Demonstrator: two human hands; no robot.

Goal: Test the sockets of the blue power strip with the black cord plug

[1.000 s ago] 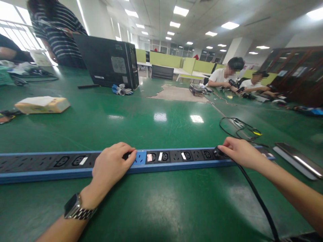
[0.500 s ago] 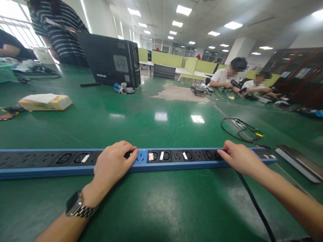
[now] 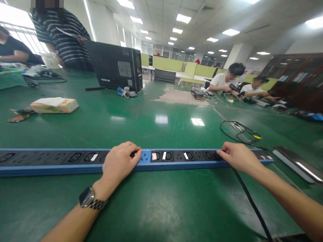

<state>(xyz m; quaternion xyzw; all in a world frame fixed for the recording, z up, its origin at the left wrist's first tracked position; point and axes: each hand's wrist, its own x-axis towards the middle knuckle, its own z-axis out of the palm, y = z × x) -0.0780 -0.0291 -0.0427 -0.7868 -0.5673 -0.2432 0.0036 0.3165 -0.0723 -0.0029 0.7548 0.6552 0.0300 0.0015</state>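
A long blue power strip (image 3: 176, 164) with black sockets, one blue socket and small white labels lies across the green table. My left hand (image 3: 121, 159), a watch on its wrist, rests over the strip just left of the blue socket, thumb and fingers bent around its edges. Near the right end, my right hand (image 3: 237, 156) has its thumb and fingers closed on a black piece at the strip; a black cable (image 3: 249, 198) runs from under that hand toward the bottom edge. The fingers partly hide what each hand grips.
Across the green table (image 3: 141, 127) are a tissue pack (image 3: 55, 105), a black computer case (image 3: 113, 67), gloves (image 3: 127, 92), a coiled cable (image 3: 237, 131) and a flat dark-topped object (image 3: 297, 163). People are at the far left and far right.
The whole view has shifted a little, so the strip's left part and left-side objects appear farther right. Both hands keep their places on the strip.
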